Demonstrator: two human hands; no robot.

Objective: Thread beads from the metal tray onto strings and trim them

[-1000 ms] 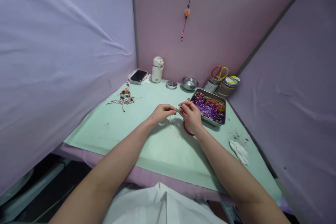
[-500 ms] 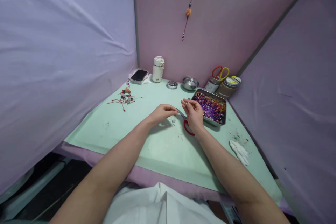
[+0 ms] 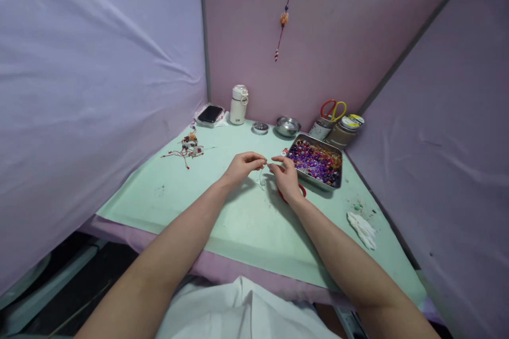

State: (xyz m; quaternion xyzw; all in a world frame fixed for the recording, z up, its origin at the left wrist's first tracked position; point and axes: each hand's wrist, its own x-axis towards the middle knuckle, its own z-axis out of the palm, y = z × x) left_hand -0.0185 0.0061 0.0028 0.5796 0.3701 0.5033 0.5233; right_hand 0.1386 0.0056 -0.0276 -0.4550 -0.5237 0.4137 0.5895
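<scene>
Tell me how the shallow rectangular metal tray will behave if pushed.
The shallow rectangular metal tray is probably heavy for its size, given the many small purple, red and dark beads spread across it. It seems unlikely to tip, being low, wide and flat on the table. The beads may shift or roll when jolted, since they look round.

Red-handled scissors (image 3: 303,191): smooth, plastic-looking grip
Beads (image 3: 314,161): glossy
Bead tray (image 3: 324,186): smooth, shiny metal
Bowl (image 3: 288,128): polished metal
Your table cover (image 3: 222,217): matt, smooth
Your shirt (image 3: 242,307): creased cloth
Curtain (image 3: 99,63) at your left: wrinkled, matt cloth
</scene>
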